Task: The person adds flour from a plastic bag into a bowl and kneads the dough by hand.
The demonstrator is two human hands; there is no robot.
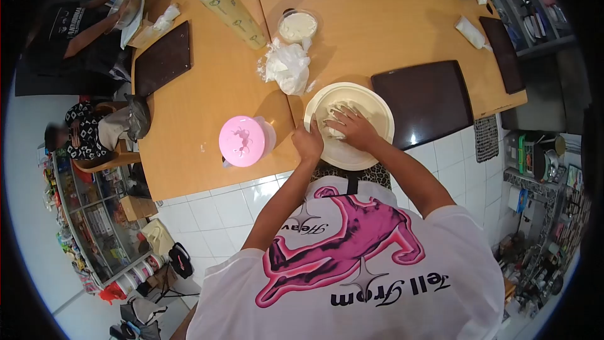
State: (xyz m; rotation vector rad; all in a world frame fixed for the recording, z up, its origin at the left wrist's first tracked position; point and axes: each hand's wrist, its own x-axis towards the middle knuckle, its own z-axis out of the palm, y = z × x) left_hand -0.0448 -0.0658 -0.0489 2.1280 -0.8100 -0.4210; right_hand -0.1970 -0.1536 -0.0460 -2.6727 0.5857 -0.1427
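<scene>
A cream-coloured bowl (381,102) rests at the table's near edge with pale dough (335,111) inside. On the bowl's left side, my left hand (308,141) is closed on the rim. My right hand (352,127) lies on the dough inside the bowl, its fingers spread and coated with dough. Left of the bowl stands a container with a pink lid (243,141). Beyond it are a crumpled white plastic bag (287,67) with white powder round it and a clear tub of white powder (297,26).
A dark tray (423,104) lies right of the bowl. Farther off are a film roll (232,14), another dark tray (163,58), a third tray (502,54) and a white packet (470,33). One person stands and another sits at left; a hand works in a bowl at top right.
</scene>
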